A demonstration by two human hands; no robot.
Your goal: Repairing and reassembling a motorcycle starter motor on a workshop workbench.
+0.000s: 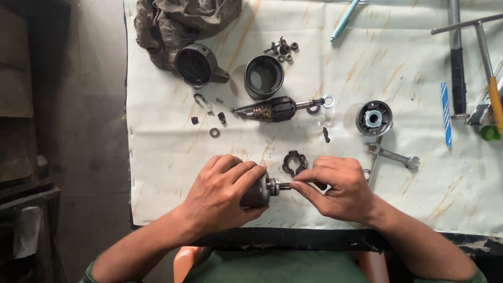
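A stained white sheet covers our workbench. Near its front edge our left hand is wrapped around a grey motor part, while our right hand pinches what seems to be its short shaft. Just behind our fingers lies a dark brush ring, farther back an armature, an open cylinder housing and a round end cap.
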